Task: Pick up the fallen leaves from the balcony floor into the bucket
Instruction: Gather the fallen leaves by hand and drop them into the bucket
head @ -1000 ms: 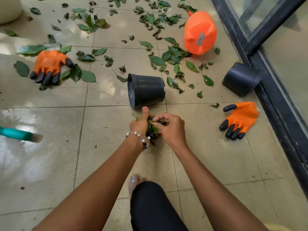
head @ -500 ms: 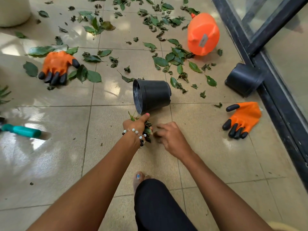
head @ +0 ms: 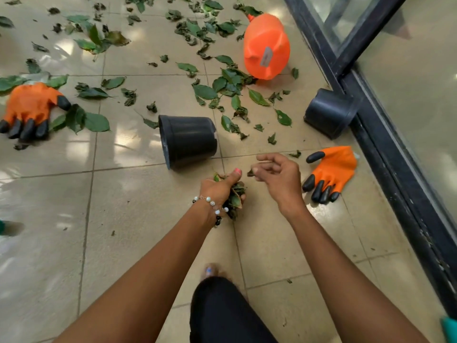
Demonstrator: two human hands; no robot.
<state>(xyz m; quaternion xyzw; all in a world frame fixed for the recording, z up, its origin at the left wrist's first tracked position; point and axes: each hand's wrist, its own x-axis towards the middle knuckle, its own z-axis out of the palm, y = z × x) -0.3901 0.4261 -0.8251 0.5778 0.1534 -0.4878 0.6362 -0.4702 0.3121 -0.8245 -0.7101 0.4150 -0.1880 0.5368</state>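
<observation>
A black bucket (head: 189,141) lies on its side on the tiled floor, mouth facing left. Just below it, my left hand (head: 218,188), with a bead bracelet on the wrist, is closed around a bunch of leaves (head: 236,198). To its right, my right hand (head: 278,175) hovers above the floor and pinches a small leaf scrap (head: 250,173) between thumb and fingertips. Several green fallen leaves (head: 228,89) lie scattered over the floor beyond the bucket, up to the far edge.
Two orange gloves with black fingertips lie on the floor, one at the left (head: 28,110), one at the right (head: 330,173). An orange jug (head: 265,47) lies at the back. A second black pot (head: 330,112) rests against the dark door frame (head: 395,149). My knee (head: 222,313) is below.
My right hand has drawn away from the bundle and lifted to the right with a leaf scrap. My left hand keeps its grip on the leaves. The view has shifted slightly.
</observation>
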